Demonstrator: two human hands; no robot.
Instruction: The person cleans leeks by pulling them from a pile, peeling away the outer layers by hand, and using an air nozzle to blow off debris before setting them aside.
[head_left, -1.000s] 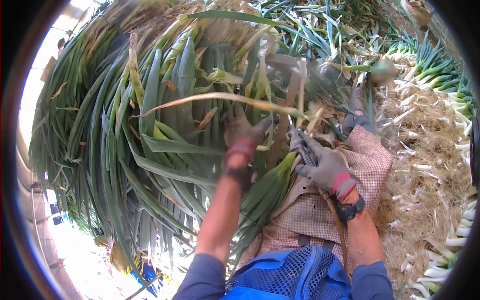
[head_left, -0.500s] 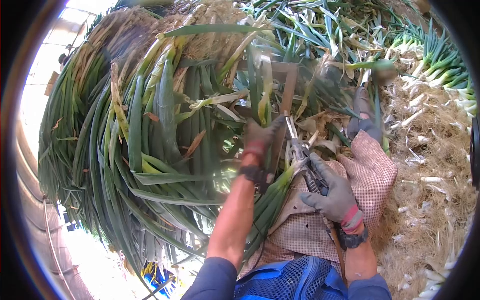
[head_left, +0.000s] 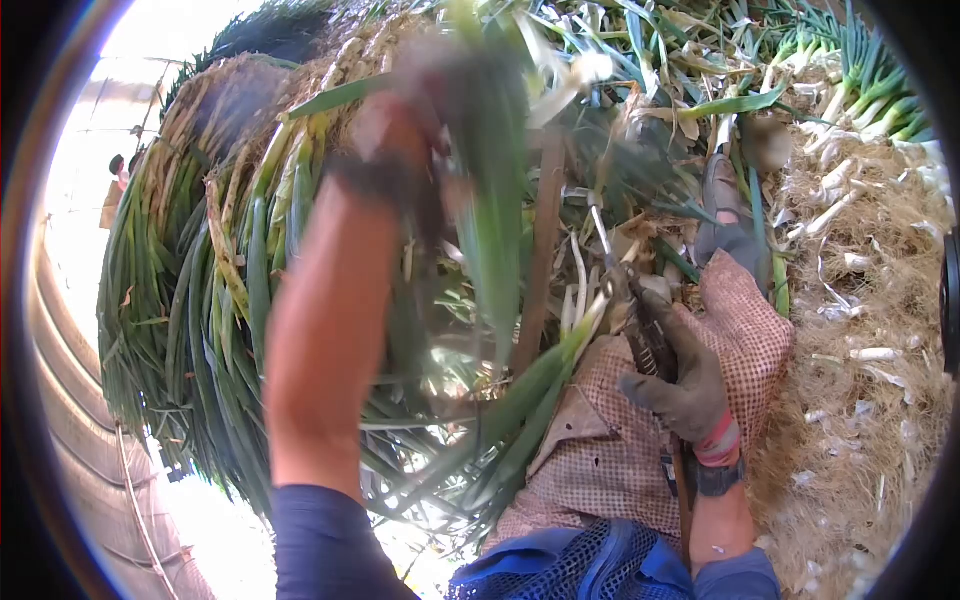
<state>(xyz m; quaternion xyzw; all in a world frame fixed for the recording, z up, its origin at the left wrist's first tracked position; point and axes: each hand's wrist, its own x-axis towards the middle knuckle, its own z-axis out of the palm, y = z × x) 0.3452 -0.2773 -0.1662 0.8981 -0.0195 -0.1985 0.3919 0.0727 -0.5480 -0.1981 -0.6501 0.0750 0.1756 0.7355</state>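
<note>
My left hand (head_left: 430,80), gloved and smeared by motion, is raised over the heap at the upper middle. It is closed on a green onion (head_left: 495,190), whose blurred leaves hang down beside the wrist. My right hand (head_left: 685,385), in a grey glove with a pink cuff, wraps round the black grip of an air gun (head_left: 645,335). Its thin metal nozzle points up and away from me. Just left of the air gun, another green onion (head_left: 540,390) lies slanting, its pale end close to the tool and its leaves toward the lower left.
A tall heap of green onions (head_left: 200,300) fills the left, roots up and leaves drooping. A wooden post (head_left: 543,240) stands mid-view. Cut roots (head_left: 840,400) litter the right, with trimmed onions (head_left: 890,95) at the back. Checked cloth (head_left: 620,440) covers my lap.
My left hand has swung up and leftward from beside the post to above the heap, with green leaves moving along. The right hand stays low with the air gun, shifted only slightly.
</note>
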